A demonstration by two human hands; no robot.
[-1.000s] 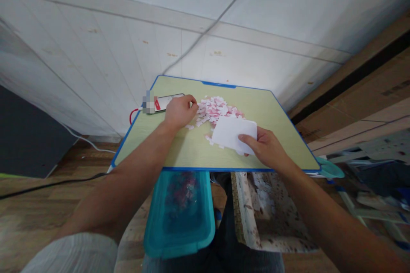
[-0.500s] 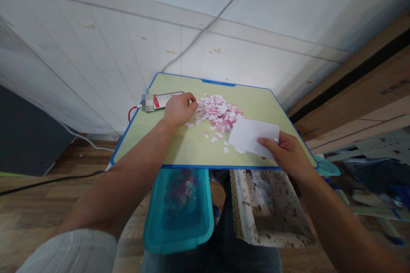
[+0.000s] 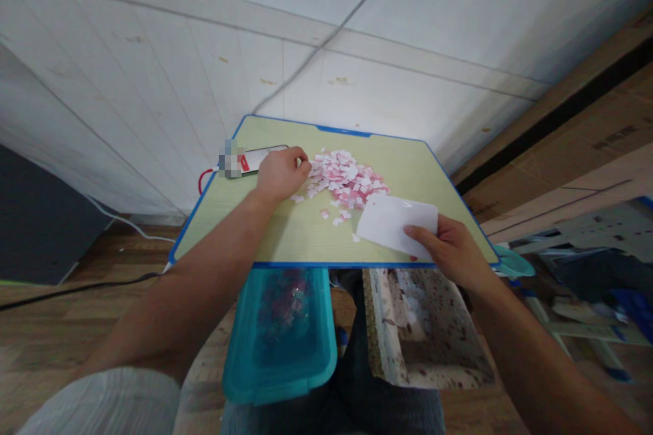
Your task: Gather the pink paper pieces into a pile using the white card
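My right hand (image 3: pixel 451 241) grips a flat white rectangular card (image 3: pixel 390 221) by its right end, thumb on top. The card's left end is by the lower right of a pile of small pink and white paper pieces (image 3: pixel 344 177). My left hand (image 3: pixel 283 170) is at the left edge of that pile, its fingers curled and the thumb close to the index finger. Whatever may be between those fingertips is too small to make out. Just behind this hand lies a phone (image 3: pixel 252 160) with its screen up, partly covered by the hand.
The small yellow-green table (image 3: pixel 214 217) has a blue rim. Below its front edge are a teal plastic tub (image 3: pixel 280 374) with reddish bits inside and a speckled open box (image 3: pixel 443 377) holding pale pieces. Cardboard boxes (image 3: pixel 561 149) stand at right; a cable (image 3: pixel 326 41) runs down the wall.
The card has shifted slightly down and away from the pile with my right hand. My left hand stays by the pile with its fingers curled. The whole view has drifted a little.
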